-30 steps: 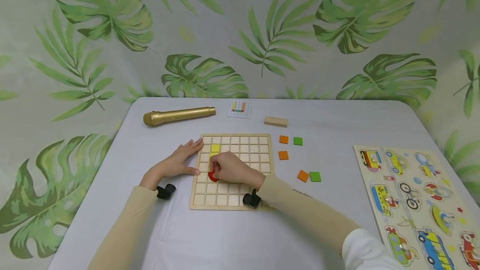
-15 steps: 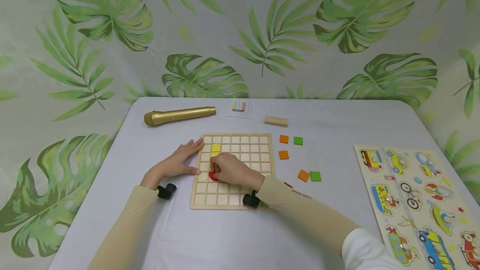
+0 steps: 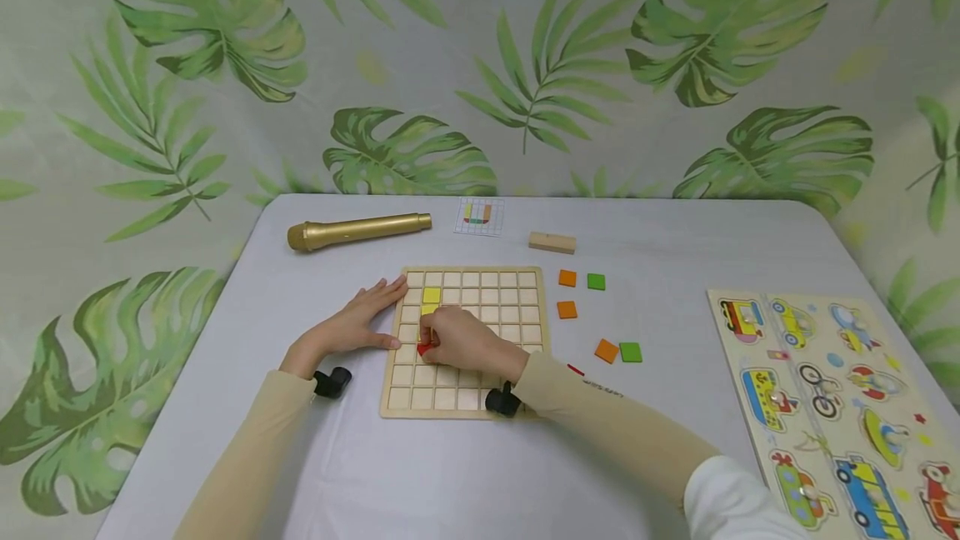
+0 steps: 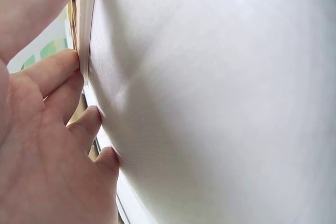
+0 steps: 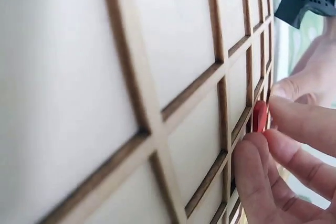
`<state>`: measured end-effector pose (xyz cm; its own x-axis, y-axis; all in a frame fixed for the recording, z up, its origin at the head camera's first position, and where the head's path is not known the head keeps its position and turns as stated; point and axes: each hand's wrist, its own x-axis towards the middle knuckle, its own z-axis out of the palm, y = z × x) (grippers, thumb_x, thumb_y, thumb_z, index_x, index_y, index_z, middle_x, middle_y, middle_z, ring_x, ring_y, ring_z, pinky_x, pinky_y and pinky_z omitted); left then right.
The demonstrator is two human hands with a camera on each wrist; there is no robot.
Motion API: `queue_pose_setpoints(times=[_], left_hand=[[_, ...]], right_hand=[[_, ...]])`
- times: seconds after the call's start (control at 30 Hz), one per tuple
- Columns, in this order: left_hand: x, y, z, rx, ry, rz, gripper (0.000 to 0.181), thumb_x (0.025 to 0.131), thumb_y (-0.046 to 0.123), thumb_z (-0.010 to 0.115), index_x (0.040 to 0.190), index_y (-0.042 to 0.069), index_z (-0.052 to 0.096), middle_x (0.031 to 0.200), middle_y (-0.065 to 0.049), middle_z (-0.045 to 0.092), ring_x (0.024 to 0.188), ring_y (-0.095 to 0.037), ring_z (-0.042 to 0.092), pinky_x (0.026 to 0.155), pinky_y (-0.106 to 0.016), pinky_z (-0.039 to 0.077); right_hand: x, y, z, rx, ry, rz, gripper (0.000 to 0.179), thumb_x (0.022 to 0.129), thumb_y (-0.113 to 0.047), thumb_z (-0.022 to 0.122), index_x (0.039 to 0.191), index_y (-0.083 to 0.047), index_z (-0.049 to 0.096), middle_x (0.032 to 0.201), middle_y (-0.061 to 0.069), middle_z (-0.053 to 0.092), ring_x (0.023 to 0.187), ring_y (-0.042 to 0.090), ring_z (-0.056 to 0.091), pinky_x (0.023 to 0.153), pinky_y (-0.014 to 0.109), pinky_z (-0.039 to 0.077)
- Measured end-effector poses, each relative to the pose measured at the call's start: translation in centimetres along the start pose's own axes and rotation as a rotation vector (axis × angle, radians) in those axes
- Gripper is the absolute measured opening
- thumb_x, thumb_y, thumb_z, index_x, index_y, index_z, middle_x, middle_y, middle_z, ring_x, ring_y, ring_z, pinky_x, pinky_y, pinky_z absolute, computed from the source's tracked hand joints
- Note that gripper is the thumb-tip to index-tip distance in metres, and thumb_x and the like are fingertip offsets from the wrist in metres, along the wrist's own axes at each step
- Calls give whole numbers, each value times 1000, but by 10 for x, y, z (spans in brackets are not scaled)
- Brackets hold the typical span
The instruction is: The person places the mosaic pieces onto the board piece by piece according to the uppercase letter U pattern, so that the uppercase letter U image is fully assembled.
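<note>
Clock read off the grid board's centre, 12 = far edge. Gold microphone (image 3: pixel 360 232) on the worktop (image 3: pixel 420 482) at 10–11. Left hand (image 3: pixel 348 329) at 9 — fingers spread, thumb and fingertips touching the board's left edge. Grid board (image 3: pixel 490 279) lies flat. Yellow tiles (image 3: pixel 432 296) in its second column, toward 10–11; red piece (image 5: pixel 259 116) just below them, about 9, tilted up from the grid; can't tell if any edge sits in a cell. Right hand (image 3: pixel 468 342) over the board, fingers pinching the red piece against the thumb. Pattern card (image 3: pixel 480 217) at 12, wooden block (image 3: pixel 552 243) between 1 and 2. Three orange tiles (image 3: pixel 567 309) and two green tiles (image 3: pixel 631 352) loose at 2–3. Vehicle puzzle (image 3: pixel 832 361) far out, 3–4.
</note>
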<state>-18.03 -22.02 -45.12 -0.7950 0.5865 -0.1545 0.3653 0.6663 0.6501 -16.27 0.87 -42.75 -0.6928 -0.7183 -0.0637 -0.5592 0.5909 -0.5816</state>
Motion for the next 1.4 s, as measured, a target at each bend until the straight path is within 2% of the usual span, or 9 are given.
queue_pose_setpoints(times=[0.27,0.47,0.8,0.97,1.2,1.4], left_hand=[[1,2,0,-11,1,-16,94,81,32,76,152,2,21,159,-11,10,143,-37,1,112,-56,-2],[1,1,0,-19,-1,-19,94,82,32,76,152,2,21,159,-12,10,144,-36,0,112,-55,-3],[1,-1,0,-15,4,0,94,82,35,75,152,2,21,159,-12,11,144,-37,0,112,-56,-3],[1,-1,1,-15,4,-2,93,83,34,75,152,3,21,159,-12,10,144,-37,0,112,-56,-3],[0,-1,1,-12,4,2,93,83,34,75,152,2,21,159,-12,10,144,-37,0,112,-56,-3],[0,-1,0,-13,4,8,93,83,34,74,152,2,21,159,-12,10,143,-37,0,112,-56,-3]], right_hand=[[-12,26,-14,291,26,-18,4,86,-5,69,90,-6,66,74,-3,60,67,9,53,63,21,46],[-32,61,-36,400,72,27,8,87,-6,69,94,-4,67,83,0,62,71,14,58,67,26,49],[-77,123,-75,499,178,99,17,88,-5,68,102,4,65,92,10,64,79,21,57,69,26,49],[-96,148,-91,494,230,138,19,89,-5,66,105,6,64,96,14,65,85,22,58,75,26,49],[-116,168,-111,525,280,262,26,92,-6,62,114,7,59,107,22,62,92,32,58,77,35,52],[-124,180,-115,468,334,297,27,92,-10,63,114,6,59,108,19,62,89,23,57,75,35,52]])
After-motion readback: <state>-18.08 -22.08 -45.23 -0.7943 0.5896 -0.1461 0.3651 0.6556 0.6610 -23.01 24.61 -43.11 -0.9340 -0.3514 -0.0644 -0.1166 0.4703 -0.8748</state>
